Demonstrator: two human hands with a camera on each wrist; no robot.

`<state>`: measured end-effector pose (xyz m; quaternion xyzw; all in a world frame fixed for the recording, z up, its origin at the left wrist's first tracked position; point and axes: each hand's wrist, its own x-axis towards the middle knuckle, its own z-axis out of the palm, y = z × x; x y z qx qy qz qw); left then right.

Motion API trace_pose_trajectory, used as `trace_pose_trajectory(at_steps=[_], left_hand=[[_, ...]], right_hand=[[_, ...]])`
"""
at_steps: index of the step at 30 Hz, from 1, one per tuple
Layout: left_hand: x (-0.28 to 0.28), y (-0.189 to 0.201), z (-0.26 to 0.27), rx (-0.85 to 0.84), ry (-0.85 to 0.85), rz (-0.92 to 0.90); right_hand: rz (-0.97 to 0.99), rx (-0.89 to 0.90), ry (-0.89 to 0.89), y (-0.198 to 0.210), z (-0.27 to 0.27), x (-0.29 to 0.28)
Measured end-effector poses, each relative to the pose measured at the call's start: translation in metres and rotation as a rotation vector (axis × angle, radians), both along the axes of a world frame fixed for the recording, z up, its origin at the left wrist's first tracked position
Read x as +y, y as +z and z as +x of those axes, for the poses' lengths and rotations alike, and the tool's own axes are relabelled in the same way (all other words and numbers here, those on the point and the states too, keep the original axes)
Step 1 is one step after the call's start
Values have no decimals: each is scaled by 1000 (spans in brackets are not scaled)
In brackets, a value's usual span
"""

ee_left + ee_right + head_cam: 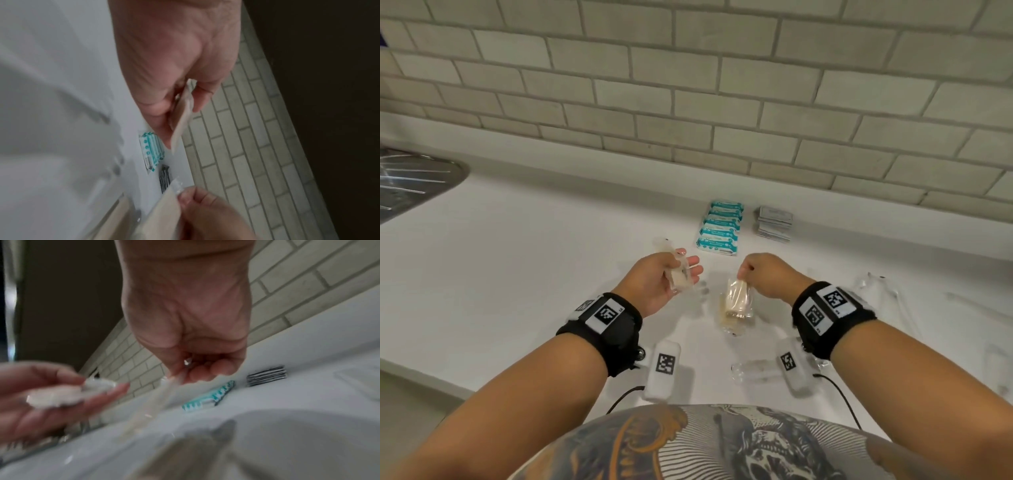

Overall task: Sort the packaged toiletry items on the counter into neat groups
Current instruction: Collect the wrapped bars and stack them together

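Over the white counter [551, 260] my left hand [681, 267] lies palm up and holds a clear-wrapped beige packet [678, 275] between thumb and fingers; the left wrist view shows this packet [182, 120] edge-on. My right hand [744, 274] pinches the top edge of a second clear beige packet [738, 296], which hangs just above a similar packet [732, 320] lying on the counter. In the right wrist view the hanging packet [156, 402] is blurred. Behind the hands lie a row of teal packets [719, 228] and a stack of grey sachets [774, 222].
A steel drainboard [414, 181] sits at the far left. Clear wrapped items lie at the right [876, 284] and near the front edge [753, 370]. A tiled wall [688, 85] backs the counter.
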<state>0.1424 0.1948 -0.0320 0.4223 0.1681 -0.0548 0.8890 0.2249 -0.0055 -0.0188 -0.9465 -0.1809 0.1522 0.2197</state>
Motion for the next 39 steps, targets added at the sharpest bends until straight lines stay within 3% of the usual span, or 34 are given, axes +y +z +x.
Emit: trace_pose_trajectory(at_steps=[3,6,9,11,14,18,24,30,39], left_hand=[[3,-1,-5,-82,-49,27],[1,-1,-8,-118,-29,133],[-3,1,-6,-107,59,196],[-7,3,-4,-132,31,237],[-16,10,-3,-193,-98,279],[-22,16,2,-205,-98,325],[-22,16,4,-235,-44,409],[-25,19,4,-251,-17,503],[-27,23,5,-255,74,466]], right_hand=[[-92,-3,27,-19,-4,8],[-130,-133,18,-15,-6,14],[141,-202,35,6,-17,26],[326,-117,73,19,-30,36],[393,-41,63,24,-43,46],[444,-54,-75,24,-35,38],[832,240,-184,26,-30,22],[813,135,-188,27,-29,18],[732,122,-142,29,-28,21]])
